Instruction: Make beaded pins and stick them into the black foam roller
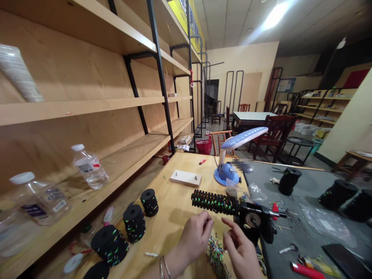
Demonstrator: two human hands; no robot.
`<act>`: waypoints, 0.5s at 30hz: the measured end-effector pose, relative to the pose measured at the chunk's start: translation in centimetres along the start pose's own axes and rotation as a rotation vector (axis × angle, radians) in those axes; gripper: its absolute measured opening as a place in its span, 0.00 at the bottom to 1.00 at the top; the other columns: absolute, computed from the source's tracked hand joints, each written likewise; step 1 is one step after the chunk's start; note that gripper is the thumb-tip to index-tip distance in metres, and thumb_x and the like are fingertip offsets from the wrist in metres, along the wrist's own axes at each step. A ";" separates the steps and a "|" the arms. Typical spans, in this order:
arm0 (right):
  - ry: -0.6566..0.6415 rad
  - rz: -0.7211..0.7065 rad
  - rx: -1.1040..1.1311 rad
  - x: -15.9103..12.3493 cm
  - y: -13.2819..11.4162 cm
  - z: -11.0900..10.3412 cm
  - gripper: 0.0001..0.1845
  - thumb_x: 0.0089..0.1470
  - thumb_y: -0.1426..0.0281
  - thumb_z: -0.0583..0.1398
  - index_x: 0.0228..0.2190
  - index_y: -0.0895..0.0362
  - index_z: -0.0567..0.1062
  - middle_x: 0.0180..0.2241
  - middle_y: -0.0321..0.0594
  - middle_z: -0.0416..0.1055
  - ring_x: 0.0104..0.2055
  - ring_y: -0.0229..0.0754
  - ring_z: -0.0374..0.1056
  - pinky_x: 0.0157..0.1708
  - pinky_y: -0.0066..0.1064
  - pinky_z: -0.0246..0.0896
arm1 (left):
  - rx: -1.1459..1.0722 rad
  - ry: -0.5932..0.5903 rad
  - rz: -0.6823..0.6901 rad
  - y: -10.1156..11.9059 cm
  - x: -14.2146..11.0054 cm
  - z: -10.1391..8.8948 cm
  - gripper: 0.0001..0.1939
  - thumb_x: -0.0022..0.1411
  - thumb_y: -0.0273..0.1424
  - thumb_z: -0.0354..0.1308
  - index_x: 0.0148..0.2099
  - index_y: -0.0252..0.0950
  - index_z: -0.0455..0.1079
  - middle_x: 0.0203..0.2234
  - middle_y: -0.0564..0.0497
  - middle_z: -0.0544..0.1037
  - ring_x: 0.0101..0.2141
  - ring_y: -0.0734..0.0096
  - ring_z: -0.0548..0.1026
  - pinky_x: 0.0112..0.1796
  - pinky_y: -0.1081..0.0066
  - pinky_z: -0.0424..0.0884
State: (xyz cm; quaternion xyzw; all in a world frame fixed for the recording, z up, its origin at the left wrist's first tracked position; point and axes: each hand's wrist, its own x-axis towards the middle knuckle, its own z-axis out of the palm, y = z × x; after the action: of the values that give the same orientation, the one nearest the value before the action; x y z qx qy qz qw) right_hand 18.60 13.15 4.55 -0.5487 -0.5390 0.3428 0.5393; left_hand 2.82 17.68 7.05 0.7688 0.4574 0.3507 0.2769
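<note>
My left hand, with bangles at the wrist, is closed in a pinch just below a ridged black spool. What it pinches is too small to make out. My right hand is to the right, its index finger stretched out, the other fingers partly curled and nothing visible in them. The spool lies sideways, dotted with small green, yellow and orange pieces, and is fixed to a black winding device. Between and below my hands sits a heap of tiny multicoloured pieces.
Several black spools stand at the left table edge. A blue lamp and a white board with two pegs are behind. To the right, a grey mat holds more spools, plastic bags, a red-handled tool and a phone.
</note>
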 end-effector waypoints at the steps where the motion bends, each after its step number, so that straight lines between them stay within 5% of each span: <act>1: 0.039 -0.042 -0.083 -0.2 -0.1 -1.3 0.25 0.53 0.57 0.59 0.46 0.61 0.75 0.23 0.37 0.74 0.24 0.40 0.68 0.25 0.26 0.64 | -0.037 0.008 -0.018 -0.3 -0.1 0.3 0.10 0.65 0.31 0.48 0.30 0.38 0.63 0.18 0.56 0.64 0.21 0.71 0.64 0.25 0.72 0.55; 4: 0.205 -0.124 -0.303 -0.3 -0.6 -6.0 0.21 0.51 0.57 0.58 0.41 0.57 0.78 0.34 0.43 0.80 0.33 0.43 0.75 0.32 0.24 0.68 | -0.195 0.028 -0.072 -0.9 -0.1 1.2 0.11 0.65 0.34 0.48 0.31 0.37 0.64 0.18 0.56 0.65 0.21 0.71 0.65 0.25 0.73 0.57; 10: 0.558 -0.069 -0.576 0.1 -0.5 -13.9 0.22 0.53 0.57 0.55 0.40 0.58 0.78 0.23 0.38 0.78 0.22 0.41 0.72 0.22 0.25 0.66 | -0.576 0.015 -0.282 -1.2 -0.2 3.1 0.17 0.59 0.46 0.55 0.35 0.35 0.66 0.17 0.57 0.67 0.17 0.75 0.64 0.20 0.75 0.57; 15: 0.491 -0.106 -0.744 0.4 1.3 -16.0 0.22 0.56 0.59 0.52 0.43 0.58 0.76 0.33 0.44 0.80 0.26 0.43 0.73 0.29 0.30 0.68 | -0.837 0.021 -0.416 -1.3 -1.3 4.2 0.25 0.51 0.52 0.62 0.39 0.36 0.65 0.19 0.57 0.71 0.18 0.75 0.67 0.20 0.76 0.60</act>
State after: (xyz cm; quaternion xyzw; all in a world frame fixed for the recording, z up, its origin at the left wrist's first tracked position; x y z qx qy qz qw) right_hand 34.30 10.13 6.34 -0.7422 -0.5088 -0.0429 0.4341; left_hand 5.01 16.64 3.15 0.4793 0.4240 0.4498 0.6230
